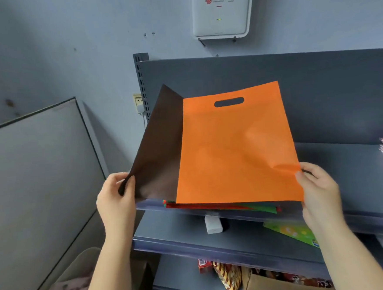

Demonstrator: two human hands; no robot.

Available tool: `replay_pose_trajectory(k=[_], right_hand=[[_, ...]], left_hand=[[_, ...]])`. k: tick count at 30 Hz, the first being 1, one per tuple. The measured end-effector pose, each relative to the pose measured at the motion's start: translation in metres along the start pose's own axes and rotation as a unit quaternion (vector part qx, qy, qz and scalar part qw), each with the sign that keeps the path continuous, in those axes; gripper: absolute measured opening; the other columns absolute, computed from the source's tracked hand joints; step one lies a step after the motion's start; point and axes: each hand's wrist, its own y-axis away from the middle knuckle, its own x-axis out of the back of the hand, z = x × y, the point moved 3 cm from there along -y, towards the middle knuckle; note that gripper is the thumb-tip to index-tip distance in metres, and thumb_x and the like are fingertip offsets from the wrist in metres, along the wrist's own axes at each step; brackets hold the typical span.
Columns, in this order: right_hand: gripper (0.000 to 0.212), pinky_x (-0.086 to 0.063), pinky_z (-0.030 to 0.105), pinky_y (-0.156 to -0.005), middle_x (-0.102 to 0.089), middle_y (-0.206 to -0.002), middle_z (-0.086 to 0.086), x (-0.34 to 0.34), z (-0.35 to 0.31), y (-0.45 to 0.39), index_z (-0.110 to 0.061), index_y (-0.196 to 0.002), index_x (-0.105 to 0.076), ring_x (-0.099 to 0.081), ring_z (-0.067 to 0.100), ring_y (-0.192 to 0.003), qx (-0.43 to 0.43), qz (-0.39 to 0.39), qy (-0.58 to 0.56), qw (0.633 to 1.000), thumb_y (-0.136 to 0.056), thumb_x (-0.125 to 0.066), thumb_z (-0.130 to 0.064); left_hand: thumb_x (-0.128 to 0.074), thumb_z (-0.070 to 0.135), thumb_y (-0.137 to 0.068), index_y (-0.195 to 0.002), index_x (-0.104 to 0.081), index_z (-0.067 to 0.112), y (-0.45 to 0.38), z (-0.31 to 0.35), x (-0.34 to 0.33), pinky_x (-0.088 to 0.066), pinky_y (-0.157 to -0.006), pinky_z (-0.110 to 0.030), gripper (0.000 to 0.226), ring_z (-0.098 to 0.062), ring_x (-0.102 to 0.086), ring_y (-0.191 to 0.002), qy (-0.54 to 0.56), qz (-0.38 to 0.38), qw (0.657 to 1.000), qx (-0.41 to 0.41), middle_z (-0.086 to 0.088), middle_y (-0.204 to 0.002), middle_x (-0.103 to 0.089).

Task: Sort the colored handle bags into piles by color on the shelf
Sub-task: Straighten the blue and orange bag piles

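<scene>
The grey metal shelf [351, 174] carries my mixed stack at its front edge. I lift the flat orange non-woven handle bag [234, 151] off it, right hand [318, 188] pinching its near corner, while my left hand [116, 195] peels the dark brown bag [161, 147] aside, fingers [129, 183] clamped on its corner, to separate colours.
</scene>
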Motion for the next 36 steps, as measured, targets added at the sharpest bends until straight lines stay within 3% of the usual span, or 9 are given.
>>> replay_pose_trajectory(k=[5, 8, 10, 17, 21, 24, 27, 30, 36], right_hand=[[0.025, -0.054, 0.015, -0.06, -0.074, -0.082, -0.008, -0.025, -0.012, 0.047, -0.022, -0.095, -0.065, -0.068, 0.004, -0.075, -0.081, -0.089, -0.113, 0.986, -0.096, -0.049, -0.003], [0.025, -0.053, 0.019, -0.063, -0.074, -0.085, -0.009, -0.041, -0.011, 0.084, -0.024, -0.098, -0.065, -0.069, 0.003, -0.077, -0.129, -0.159, -0.133, 0.97, -0.097, -0.049, -0.005], [0.024, -0.05, 0.023, -0.068, -0.074, -0.089, -0.01, -0.05, -0.009, 0.111, -0.026, -0.098, -0.066, -0.069, 0.004, -0.08, -0.151, -0.195, -0.136, 0.959, -0.097, -0.049, -0.008], [0.022, -0.052, 0.026, -0.063, -0.068, -0.096, -0.01, -0.093, -0.006, 0.222, -0.029, -0.098, -0.064, -0.066, 0.007, -0.08, -0.228, -0.32, -0.164, 0.905, -0.098, -0.048, -0.013], [0.029, -0.056, 0.02, -0.058, -0.073, -0.078, -0.009, -0.121, -0.017, 0.291, -0.024, -0.093, -0.062, -0.068, 0.004, -0.067, -0.269, -0.392, -0.199, 0.857, -0.098, -0.043, -0.002], [0.027, -0.058, 0.024, -0.065, -0.072, -0.091, -0.007, -0.133, -0.024, 0.334, -0.027, -0.098, -0.064, -0.069, 0.008, -0.078, -0.266, -0.446, -0.189, 0.834, -0.098, -0.045, -0.008], [0.026, -0.054, 0.022, -0.063, -0.072, -0.092, -0.012, -0.142, -0.035, 0.366, -0.029, -0.098, -0.065, -0.069, 0.004, -0.077, -0.259, -0.478, -0.179, 0.82, -0.098, -0.046, -0.012], [0.026, -0.054, 0.02, -0.059, -0.072, -0.087, -0.016, -0.151, -0.046, 0.389, -0.029, -0.097, -0.066, -0.068, 0.004, -0.078, -0.247, -0.5, -0.171, 0.812, -0.098, -0.046, -0.012], [0.025, -0.052, 0.035, -0.08, -0.071, -0.095, -0.01, -0.165, -0.073, 0.435, -0.029, -0.1, -0.065, -0.064, 0.016, -0.093, -0.215, -0.525, -0.177, 0.804, -0.099, -0.046, -0.013]], left_hand=[[-0.061, 0.007, -0.09, -0.084, -0.062, 0.017, 0.055, -0.001, 0.061, -0.044, -0.06, -0.004, 0.012, 0.009, -0.059, -0.068, 0.1, 0.131, 0.981, 0.105, 0.006, -0.079, -0.064], [-0.06, 0.01, -0.092, -0.086, -0.063, 0.019, 0.088, 0.001, 0.1, -0.058, -0.069, -0.029, 0.011, -0.018, -0.066, -0.081, 0.157, 0.171, 0.959, 0.159, -0.004, -0.085, -0.067], [-0.061, 0.013, -0.092, -0.088, -0.063, 0.019, 0.111, 0.004, 0.132, -0.056, -0.078, -0.041, 0.007, -0.024, -0.066, -0.087, 0.137, 0.205, 0.955, 0.166, -0.005, -0.088, -0.068], [-0.058, 0.008, -0.092, -0.083, -0.058, 0.022, 0.19, 0.019, 0.258, -0.051, -0.078, -0.036, 0.017, -0.021, -0.059, -0.085, 0.114, 0.374, 0.907, 0.155, -0.002, -0.083, -0.062], [-0.055, 0.007, -0.094, -0.086, -0.057, 0.018, 0.227, 0.03, 0.327, -0.057, -0.072, -0.036, 0.014, -0.019, -0.062, -0.082, 0.147, 0.439, 0.872, 0.158, -0.004, -0.086, -0.062], [-0.052, 0.006, -0.095, -0.088, -0.055, 0.016, 0.248, 0.039, 0.371, -0.055, -0.057, -0.023, 0.013, -0.008, -0.066, -0.074, 0.151, 0.474, 0.856, 0.14, -0.005, -0.088, -0.063], [-0.048, 0.006, -0.097, -0.091, -0.054, 0.014, 0.264, 0.043, 0.409, -0.055, -0.059, -0.019, 0.011, -0.013, -0.064, -0.082, 0.136, 0.497, 0.845, 0.145, -0.007, -0.094, -0.063], [-0.044, 0.008, -0.1, -0.093, -0.052, 0.017, 0.272, 0.045, 0.443, -0.056, -0.064, -0.024, 0.013, -0.013, -0.062, -0.081, 0.107, 0.504, 0.842, 0.162, -0.007, -0.096, -0.061], [-0.038, 0.008, -0.101, -0.1, -0.049, 0.017, 0.278, 0.042, 0.492, -0.055, -0.081, -0.035, 0.014, -0.021, -0.061, -0.1, 0.103, 0.488, 0.839, 0.219, -0.007, -0.109, -0.059]])
